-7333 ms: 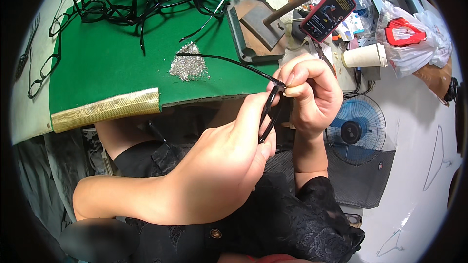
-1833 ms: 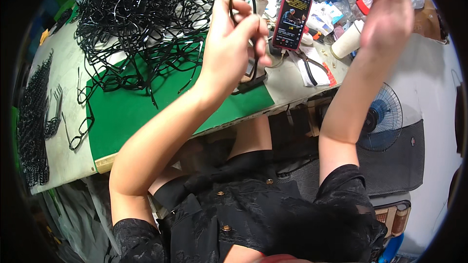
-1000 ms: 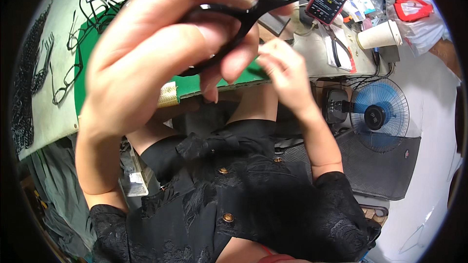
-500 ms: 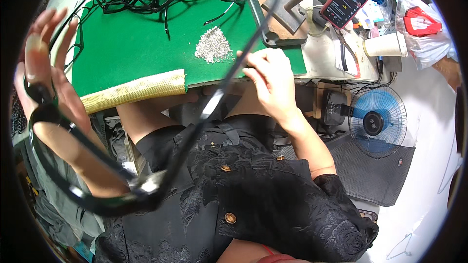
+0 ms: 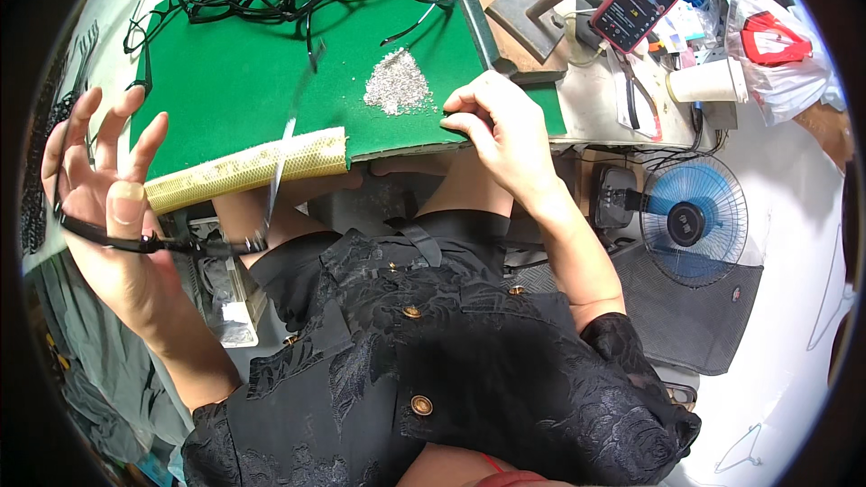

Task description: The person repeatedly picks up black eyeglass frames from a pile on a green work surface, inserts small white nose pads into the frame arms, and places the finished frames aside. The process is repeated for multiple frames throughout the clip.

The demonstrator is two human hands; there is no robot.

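At the left, my left hand (image 5: pixel 122 207) holds a black eyeglass frame (image 5: pixel 131 242) by its rim, the thumb lying over it and the other fingers spread. A temple arm (image 5: pixel 281 158) of this frame reaches up over the table's front edge, partly blurred. My right hand (image 5: pixel 507 126) is at the front of the green mat, thumb and forefinger pinched together; a tiny dark spot shows at the tips, too small to name. Just left of these fingertips lies a heap of tiny silvery metal pieces (image 5: pixel 397 86) on the green mat (image 5: pixel 244 72).
Several black eyeglass frames (image 5: pixel 271 0) are tangled at the back. A metal press stand (image 5: pixel 519 22), a phone (image 5: pixel 639 4), pliers (image 5: pixel 631 95) and a white cup (image 5: pixel 708 83) stand or lie at the right. A yellow mesh roll (image 5: pixel 248 167) lines the front edge; a fan (image 5: pixel 690 221) is below.
My left hand has turned and brought the eyeglass frame down and away from the view, so it appears smaller. The right hand has barely moved beside the heap.
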